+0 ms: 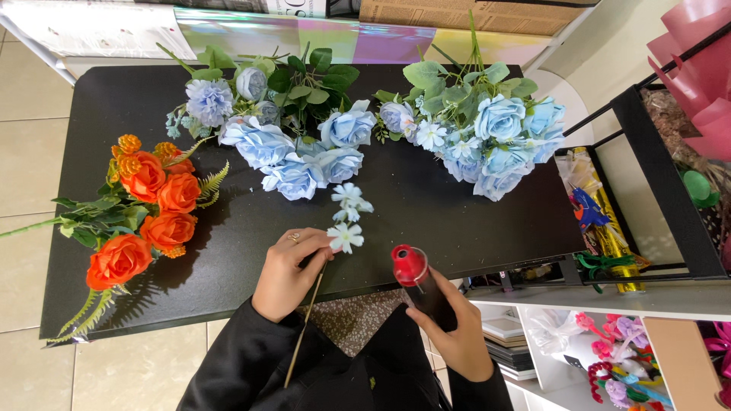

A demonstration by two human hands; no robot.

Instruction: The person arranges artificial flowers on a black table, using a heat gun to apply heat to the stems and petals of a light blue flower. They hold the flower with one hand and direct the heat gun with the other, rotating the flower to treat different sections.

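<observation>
Black and matte, the surface [426, 213] fills most of the view, with flower bunches laid flat on it, heads toward the middle where they are easy to reach. At 12 o'clock lies a pale blue rose bunch [293, 152] with green leaves; at 1 o'clock a second blue bunch [491, 137]; at 9 o'clock an orange rose bunch [148, 217] with fern sprigs. At 3 o'clock a black wire rack [670, 198] holds supplies. Near 6 o'clock the right hand [457, 335] has its fingers wrapped tight round a dark tool with a red cap [415, 278], tip angled toward the flowers. The left hand [285, 274] has its fingers pinched together on a thin stem of small white flowers [346, 221], steadying it over the surface edge.
</observation>
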